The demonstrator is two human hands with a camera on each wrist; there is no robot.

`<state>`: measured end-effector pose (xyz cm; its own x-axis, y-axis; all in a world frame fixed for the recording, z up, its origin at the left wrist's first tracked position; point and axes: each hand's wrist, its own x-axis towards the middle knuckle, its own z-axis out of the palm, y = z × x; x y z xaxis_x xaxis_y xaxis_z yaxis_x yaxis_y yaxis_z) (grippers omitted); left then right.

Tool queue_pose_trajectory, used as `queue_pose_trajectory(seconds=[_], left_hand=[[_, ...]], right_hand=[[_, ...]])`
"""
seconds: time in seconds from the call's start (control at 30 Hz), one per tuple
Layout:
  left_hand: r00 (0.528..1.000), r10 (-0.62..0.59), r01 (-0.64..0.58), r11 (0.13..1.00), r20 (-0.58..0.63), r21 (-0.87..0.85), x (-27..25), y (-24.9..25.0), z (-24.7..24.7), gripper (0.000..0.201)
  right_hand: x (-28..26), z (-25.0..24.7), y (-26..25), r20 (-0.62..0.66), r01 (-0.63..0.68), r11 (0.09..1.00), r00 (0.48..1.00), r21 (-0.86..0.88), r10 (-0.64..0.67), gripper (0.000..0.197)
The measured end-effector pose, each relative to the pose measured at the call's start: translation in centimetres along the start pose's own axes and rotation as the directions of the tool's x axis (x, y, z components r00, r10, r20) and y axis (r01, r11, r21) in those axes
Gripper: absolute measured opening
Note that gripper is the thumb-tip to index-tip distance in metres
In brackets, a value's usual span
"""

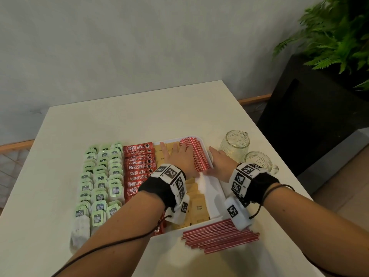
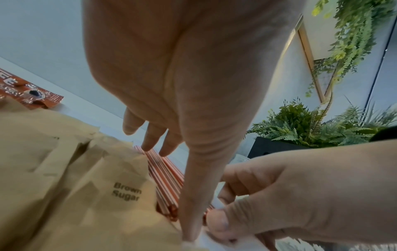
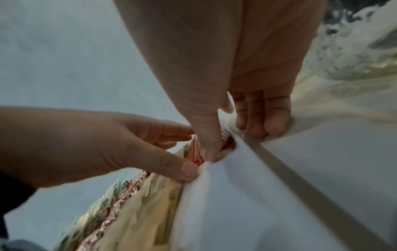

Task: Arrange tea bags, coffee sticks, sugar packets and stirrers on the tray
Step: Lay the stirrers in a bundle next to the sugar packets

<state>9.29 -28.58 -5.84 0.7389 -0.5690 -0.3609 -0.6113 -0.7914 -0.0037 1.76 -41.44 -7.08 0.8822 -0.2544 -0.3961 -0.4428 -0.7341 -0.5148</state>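
Note:
A white tray (image 1: 213, 188) holds rows of green tea bags (image 1: 101, 176), red coffee sticks (image 1: 137, 168), brown sugar packets (image 1: 196, 206) and, at its far right, a bundle of red stirrers (image 1: 196, 154). My left hand (image 1: 179, 156) lies flat with straight fingers against the bundle's left side, partly over the sugar packets. My right hand (image 1: 217, 160) flanks the bundle's right side, fingers along the outside of the tray rim. In the left wrist view both thumbs meet at the near ends of the stirrers (image 2: 165, 175). A second pile of stirrers (image 1: 219, 235) lies on the table by the tray's near edge.
Two glass mugs (image 1: 234, 145) (image 1: 259, 162) stand on the table just right of the tray, close to my right hand. A black planter (image 1: 311, 120) with a fern (image 1: 335, 33) stands beyond the table's right edge. A grey wall rises behind the table.

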Motion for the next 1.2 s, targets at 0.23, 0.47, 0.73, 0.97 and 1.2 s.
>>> queue_pose_trajectory(seconds=[0.23,0.47,0.73,0.97,1.2], left_hand=[[1.0,0.003,-0.004,1.0,-0.012,-0.013,0.1,0.0,0.0,0.099],[1.0,0.002,-0.003,1.0,-0.016,-0.019,0.1,-0.4,0.3,0.1],[0.998,0.045,-0.044,0.999,-0.041,0.032,-0.2,-0.7,-0.1,0.084],[1.0,0.001,-0.003,0.998,0.03,0.062,-0.3,-0.7,0.2,0.084],[0.999,0.001,-0.003,0.998,0.04,0.057,-1.0,-0.6,-1.2,0.088]], right_hand=[[0.2,0.5,0.4,0.006,-0.005,1.0,1.0,-0.007,0.005,0.093],[0.2,0.3,0.0,-0.032,0.026,0.997,0.999,0.073,-0.024,0.062],[1.1,-0.2,0.6,0.087,0.094,0.995,0.992,0.024,-0.095,0.079],[1.1,-0.1,0.4,0.103,0.068,0.992,0.993,-0.106,-0.057,0.072],[0.6,-1.4,-0.3,0.072,0.12,0.993,0.99,-0.017,-0.118,0.082]])
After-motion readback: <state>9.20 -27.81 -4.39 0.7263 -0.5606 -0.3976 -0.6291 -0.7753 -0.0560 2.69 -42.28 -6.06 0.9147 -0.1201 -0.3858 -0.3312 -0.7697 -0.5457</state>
